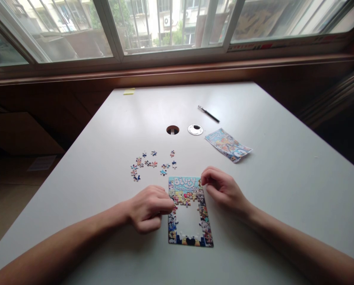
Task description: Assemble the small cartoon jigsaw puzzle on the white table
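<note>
A partly assembled jigsaw puzzle [190, 184] lies flat on the white table, its frame, top rows and bottom row filled around a bare middle. My left hand [151, 209] is closed at the puzzle's left edge, its curled fingertips over the border; whatever they may hold is hidden. At the upper right corner of the puzzle, my right hand [223, 189] has its fingers bent inward, fingertips at the edge, and the inside of its grip cannot be seen. Several loose jigsaw pieces [153, 163] are scattered beyond my left hand, up to the puzzle's top edge.
A creased printed picture sheet [228, 145] lies to the right, beyond my right hand. Farther back are a black pen [209, 113], a round metal cover [195, 129] and a cable hole [172, 130]. Yellow tape [129, 91] marks the far left table edge, below the window.
</note>
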`<state>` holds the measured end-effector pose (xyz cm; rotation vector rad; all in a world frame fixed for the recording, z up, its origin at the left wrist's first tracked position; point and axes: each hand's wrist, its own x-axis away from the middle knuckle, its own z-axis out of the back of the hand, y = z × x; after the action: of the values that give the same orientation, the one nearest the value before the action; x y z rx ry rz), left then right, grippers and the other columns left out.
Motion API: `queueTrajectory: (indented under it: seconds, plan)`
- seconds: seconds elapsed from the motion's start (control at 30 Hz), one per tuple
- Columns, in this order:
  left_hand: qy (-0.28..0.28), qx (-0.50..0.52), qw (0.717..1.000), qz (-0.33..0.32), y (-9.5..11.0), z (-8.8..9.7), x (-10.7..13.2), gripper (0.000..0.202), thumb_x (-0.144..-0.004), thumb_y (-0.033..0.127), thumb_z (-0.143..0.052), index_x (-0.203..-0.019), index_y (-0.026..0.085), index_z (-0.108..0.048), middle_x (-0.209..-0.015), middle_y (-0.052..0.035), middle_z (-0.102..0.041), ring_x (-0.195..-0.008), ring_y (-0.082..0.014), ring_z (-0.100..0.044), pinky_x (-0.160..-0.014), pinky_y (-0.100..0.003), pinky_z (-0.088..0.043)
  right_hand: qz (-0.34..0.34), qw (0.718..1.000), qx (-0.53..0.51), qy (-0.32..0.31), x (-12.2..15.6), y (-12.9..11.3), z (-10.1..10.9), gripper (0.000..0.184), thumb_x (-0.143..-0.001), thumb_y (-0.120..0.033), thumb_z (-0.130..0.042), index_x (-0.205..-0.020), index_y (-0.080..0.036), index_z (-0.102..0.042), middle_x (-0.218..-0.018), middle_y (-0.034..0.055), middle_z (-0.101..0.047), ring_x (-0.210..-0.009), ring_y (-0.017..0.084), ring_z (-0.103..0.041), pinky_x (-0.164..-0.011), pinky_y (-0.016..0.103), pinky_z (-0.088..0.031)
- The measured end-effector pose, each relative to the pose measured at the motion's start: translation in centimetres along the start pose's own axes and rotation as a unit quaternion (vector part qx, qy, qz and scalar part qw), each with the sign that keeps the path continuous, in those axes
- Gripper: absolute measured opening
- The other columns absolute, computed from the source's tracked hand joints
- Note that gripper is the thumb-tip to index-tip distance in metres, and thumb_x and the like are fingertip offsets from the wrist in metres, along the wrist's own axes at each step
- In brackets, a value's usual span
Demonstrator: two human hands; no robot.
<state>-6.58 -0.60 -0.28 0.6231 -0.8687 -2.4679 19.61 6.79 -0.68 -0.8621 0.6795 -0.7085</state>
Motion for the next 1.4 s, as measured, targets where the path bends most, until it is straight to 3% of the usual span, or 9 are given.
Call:
queueTrajectory:
  seconds: [0.87,0.97,1.07,1.13,1.23,1.4]
  plan:
    - [-0.009,-0.008,1.000,0.009,0.2,0.4,0.1,0.024,-0.065,0.023,-0.040,-0.071,0.021,-0.017,-0.060,-0.0015,-0.038,-0.058,-0.0195,-0.037,-0.059,-0.039,-0.032,0.001,1.000,-0.003,0.000,0.1,0.1,0.1,0.023,-0.072,0.000,-0.045,-0.077,-0.020,-0.055,-0.078,0.0017,-0.054,-0.071,0.017,-0.051,-0.062,0.030,-0.039]
    - [0.020,-0.032,0.999,0.015,0.4,0.0,0.0,0.023,-0.064,0.021,-0.040,-0.070,0.021,-0.018,-0.060,-0.0012,-0.039,-0.057,-0.0184,-0.036,-0.058,-0.037,-0.033,0.001,1.000,-0.003,0.000,0.1,0.0,0.1,0.023,-0.072,0.000,-0.045,-0.077,-0.020,-0.055,-0.078,0.0018,-0.054,-0.071,0.017,-0.051,-0.063,0.030,-0.039]
    - [0.100,-0.125,0.985,0.071,0.6,0.1,-0.5,0.016,-0.068,0.015,-0.043,-0.068,0.021,-0.029,-0.060,-0.0009,-0.044,-0.059,-0.0171,-0.037,-0.059,-0.034,-0.034,0.002,1.000,-0.003,-0.001,0.0,0.0,0.0,0.023,-0.072,0.000,-0.045,-0.077,-0.020,-0.055,-0.078,0.0018,-0.054,-0.071,0.017,-0.051,-0.063,0.030,-0.039]
    - [0.154,-0.216,0.955,0.130,0.4,1.1,-0.7,0.010,-0.075,0.011,-0.046,-0.072,0.020,-0.043,-0.066,-0.0018,-0.052,-0.067,-0.0172,-0.043,-0.066,-0.033,-0.038,0.003,1.000,-0.004,0.001,-0.1,0.0,-0.1,0.023,-0.072,0.000,-0.045,-0.077,-0.020,-0.055,-0.078,0.0017,-0.054,-0.071,0.016,-0.051,-0.062,0.029,-0.039]
    - [0.194,-0.310,0.904,0.224,-0.2,4.4,-0.3,0.010,-0.084,0.014,-0.051,-0.083,0.019,-0.059,-0.081,-0.0027,-0.064,-0.083,-0.0192,-0.051,-0.080,-0.035,-0.040,0.004,1.000,-0.003,0.005,-0.1,0.1,-0.1,0.023,-0.072,0.000,-0.044,-0.077,-0.020,-0.055,-0.077,0.0013,-0.054,-0.070,0.016,-0.050,-0.061,0.029,-0.038]
    - [0.137,-0.339,0.861,0.354,-1.6,9.6,1.8,0.012,-0.086,0.025,-0.060,-0.088,0.024,-0.072,-0.093,-0.0018,-0.070,-0.090,-0.0218,-0.054,-0.082,-0.037,-0.040,0.006,1.000,-0.003,0.006,-0.1,0.1,-0.1,0.024,-0.070,0.001,-0.044,-0.076,-0.020,-0.056,-0.077,0.0013,-0.054,-0.070,0.016,-0.051,-0.060,0.029,-0.037]
